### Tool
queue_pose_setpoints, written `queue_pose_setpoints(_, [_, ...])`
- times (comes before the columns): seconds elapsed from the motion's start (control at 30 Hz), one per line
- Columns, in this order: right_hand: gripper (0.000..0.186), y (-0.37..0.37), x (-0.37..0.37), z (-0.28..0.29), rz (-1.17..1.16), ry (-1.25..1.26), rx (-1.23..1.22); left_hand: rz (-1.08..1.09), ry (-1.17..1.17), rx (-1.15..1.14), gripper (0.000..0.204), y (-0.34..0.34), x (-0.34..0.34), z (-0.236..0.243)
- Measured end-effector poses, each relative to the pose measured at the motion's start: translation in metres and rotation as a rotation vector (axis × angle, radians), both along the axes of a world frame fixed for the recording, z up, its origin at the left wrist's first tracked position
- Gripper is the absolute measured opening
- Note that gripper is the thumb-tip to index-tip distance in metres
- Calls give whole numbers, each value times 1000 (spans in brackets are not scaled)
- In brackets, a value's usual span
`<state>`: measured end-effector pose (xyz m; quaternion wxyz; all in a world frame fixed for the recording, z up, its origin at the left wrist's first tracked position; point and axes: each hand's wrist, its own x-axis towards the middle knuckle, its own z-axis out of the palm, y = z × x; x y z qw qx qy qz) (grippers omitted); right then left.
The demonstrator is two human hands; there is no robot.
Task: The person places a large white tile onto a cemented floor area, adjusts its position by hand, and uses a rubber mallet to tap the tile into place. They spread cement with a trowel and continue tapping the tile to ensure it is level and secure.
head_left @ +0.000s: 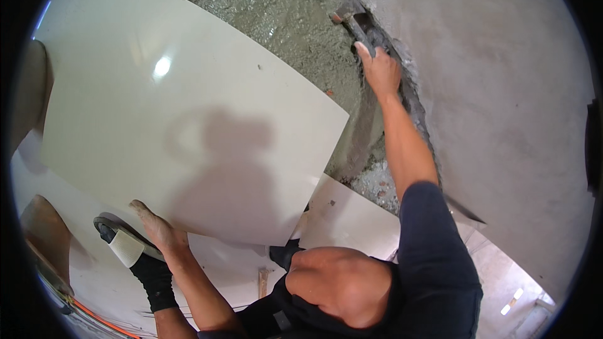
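My right hand (380, 72) grips a grey, mortar-smeared trowel (358, 22) at the ragged edge of wet grey mortar (270, 9), along the foot of a plastered grey surface (502, 75). Left of it lies a large, glossy cream tile (125, 107) bearing my shadow, one corner jutting toward my right forearm. At that tile's lower edge, my left hand (157, 226) rests with its fingers stretched out.
My bare knee (339, 282) and sandalled, black-socked foot (125, 248) are low in view. Other cream tiles (339, 210) surround the big one. A wooden-handled tool (263, 282), orange cord (103, 320) and brownish curved object (47, 238) lie toward the bottom and left.
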<state>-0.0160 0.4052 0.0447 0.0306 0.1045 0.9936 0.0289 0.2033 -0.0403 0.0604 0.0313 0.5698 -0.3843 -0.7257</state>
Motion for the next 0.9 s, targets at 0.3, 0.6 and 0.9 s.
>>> queue_pose_setpoints(0.3, [71, -10, 7, 10, -67, -47, -128, 39, 73, 53, 62, -1, 5, -5])
queue_pose_setpoints(0.6, [64, 67, 343, -12, -815, 71, -77, -162, 436, 79, 61, -23, 0, -7])
queue_pose_setpoints(0.9, [70, 69, 486, -10, -1503, 70, -35, -113, 101, -154, 56, -69, -36, 7])
